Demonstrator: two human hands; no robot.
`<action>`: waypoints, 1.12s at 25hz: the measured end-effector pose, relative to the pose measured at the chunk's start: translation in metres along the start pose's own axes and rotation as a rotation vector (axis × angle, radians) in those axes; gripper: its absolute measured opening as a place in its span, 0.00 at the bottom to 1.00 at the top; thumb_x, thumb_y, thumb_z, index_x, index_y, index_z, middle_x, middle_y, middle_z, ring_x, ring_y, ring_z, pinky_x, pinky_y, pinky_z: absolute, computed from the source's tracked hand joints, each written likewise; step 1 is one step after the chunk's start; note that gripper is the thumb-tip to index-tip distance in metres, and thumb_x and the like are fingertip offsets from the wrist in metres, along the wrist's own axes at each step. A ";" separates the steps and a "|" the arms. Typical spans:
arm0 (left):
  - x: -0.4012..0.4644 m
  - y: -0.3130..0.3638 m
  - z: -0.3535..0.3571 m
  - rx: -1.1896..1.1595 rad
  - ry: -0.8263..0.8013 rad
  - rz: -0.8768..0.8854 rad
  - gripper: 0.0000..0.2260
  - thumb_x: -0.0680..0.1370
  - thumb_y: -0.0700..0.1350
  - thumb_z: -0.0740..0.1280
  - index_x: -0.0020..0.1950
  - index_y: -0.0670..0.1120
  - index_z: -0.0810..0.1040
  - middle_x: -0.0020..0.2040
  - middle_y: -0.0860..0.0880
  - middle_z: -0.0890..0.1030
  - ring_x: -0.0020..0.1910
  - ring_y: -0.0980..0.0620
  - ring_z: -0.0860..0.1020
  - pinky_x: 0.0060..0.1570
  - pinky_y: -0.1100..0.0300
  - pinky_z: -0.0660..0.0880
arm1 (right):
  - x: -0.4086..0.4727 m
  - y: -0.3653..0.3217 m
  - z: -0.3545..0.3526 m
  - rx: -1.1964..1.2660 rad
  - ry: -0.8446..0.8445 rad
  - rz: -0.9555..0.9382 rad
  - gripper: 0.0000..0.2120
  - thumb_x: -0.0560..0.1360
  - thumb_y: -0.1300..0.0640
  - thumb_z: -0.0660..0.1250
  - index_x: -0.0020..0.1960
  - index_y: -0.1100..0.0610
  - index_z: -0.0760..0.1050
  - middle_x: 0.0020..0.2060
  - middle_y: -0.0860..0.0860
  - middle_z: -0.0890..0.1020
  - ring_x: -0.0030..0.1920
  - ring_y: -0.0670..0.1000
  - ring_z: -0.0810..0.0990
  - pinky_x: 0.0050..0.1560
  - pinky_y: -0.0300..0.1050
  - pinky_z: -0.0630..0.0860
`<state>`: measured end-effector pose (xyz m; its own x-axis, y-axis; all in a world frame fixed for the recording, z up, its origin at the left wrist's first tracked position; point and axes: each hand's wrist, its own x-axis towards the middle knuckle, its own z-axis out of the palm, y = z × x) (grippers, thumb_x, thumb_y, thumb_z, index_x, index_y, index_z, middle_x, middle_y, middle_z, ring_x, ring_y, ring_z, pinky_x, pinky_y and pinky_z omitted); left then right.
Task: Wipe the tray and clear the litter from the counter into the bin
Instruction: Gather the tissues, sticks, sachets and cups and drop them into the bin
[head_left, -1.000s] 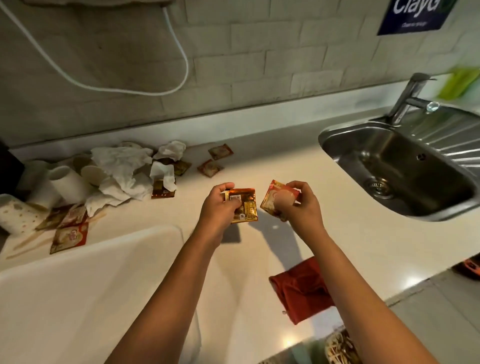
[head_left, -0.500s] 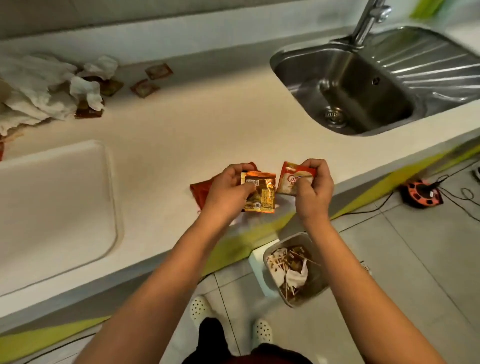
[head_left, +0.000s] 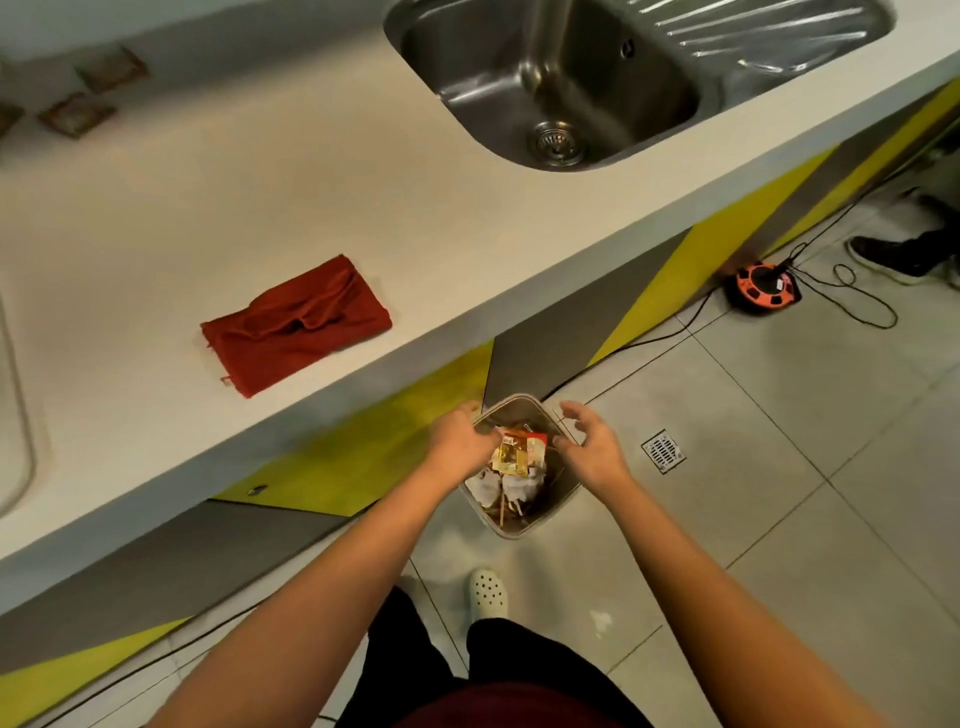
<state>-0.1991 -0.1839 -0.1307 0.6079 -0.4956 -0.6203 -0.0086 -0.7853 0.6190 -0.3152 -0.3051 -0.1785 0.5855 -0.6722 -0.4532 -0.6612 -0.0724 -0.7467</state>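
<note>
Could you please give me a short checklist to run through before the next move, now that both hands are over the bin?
1. Sachets released over the bin: ok.
2. Left hand free: cannot tell, fingers blurred.
3. Right hand free: ok, fingers spread and holding nothing.
4. Counter cleared of litter: not ok, brown wrappers remain at the back.
5. Red cloth within reach on the counter: ok.
6. Tray wiped: cannot tell, only its edge shows.
</note>
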 end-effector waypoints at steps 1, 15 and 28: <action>0.000 0.002 -0.001 0.017 -0.003 0.019 0.22 0.76 0.44 0.67 0.69 0.44 0.69 0.66 0.45 0.74 0.65 0.46 0.73 0.61 0.59 0.69 | 0.000 0.003 -0.001 0.007 0.012 0.002 0.17 0.74 0.68 0.63 0.63 0.58 0.72 0.51 0.48 0.74 0.54 0.49 0.74 0.58 0.41 0.72; -0.060 0.043 -0.207 -0.494 0.254 0.430 0.10 0.77 0.38 0.64 0.55 0.50 0.76 0.43 0.56 0.77 0.40 0.53 0.76 0.39 0.59 0.73 | -0.008 -0.240 0.045 0.220 0.120 -0.599 0.09 0.75 0.65 0.62 0.49 0.53 0.75 0.40 0.45 0.76 0.35 0.41 0.74 0.34 0.29 0.69; -0.038 -0.054 -0.386 -0.623 0.460 0.341 0.08 0.77 0.39 0.63 0.54 0.49 0.76 0.40 0.53 0.77 0.41 0.55 0.76 0.37 0.62 0.72 | 0.008 -0.352 0.189 0.064 -0.093 -0.635 0.09 0.75 0.66 0.63 0.53 0.56 0.76 0.45 0.50 0.77 0.36 0.42 0.74 0.34 0.24 0.69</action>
<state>0.0847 0.0202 0.0456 0.9151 -0.3621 -0.1776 0.1076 -0.2053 0.9728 0.0107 -0.1455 -0.0109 0.8937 -0.4460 0.0487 -0.1448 -0.3895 -0.9096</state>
